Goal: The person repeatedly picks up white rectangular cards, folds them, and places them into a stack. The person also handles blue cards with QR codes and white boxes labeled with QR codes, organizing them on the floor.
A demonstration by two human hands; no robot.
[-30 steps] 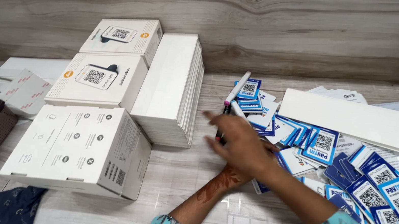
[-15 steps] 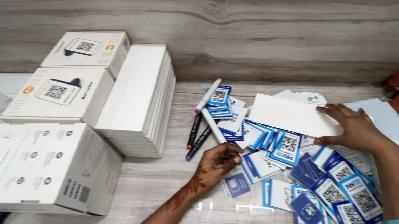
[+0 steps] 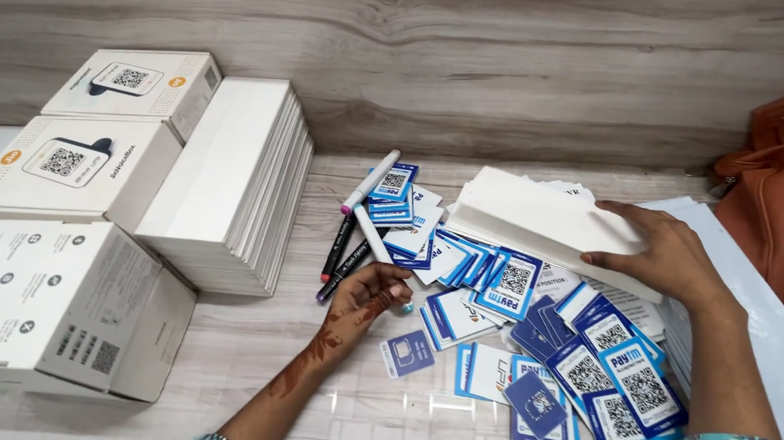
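Left hand beside markers, fingers curled

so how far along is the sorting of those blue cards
Done: white boxes and a white stack sit neatly at left. In hand: the left hand rests by the markers, and the right hand presses a white pack. Left: the blue cards lie scattered.

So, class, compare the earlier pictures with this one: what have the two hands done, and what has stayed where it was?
The left hand drew back from the card pile towards the markers and now rests by them, holding nothing. The right hand came into view and settled flat on the white stack of sheets. The blue and white cards, the white boxes and the markers stayed put.
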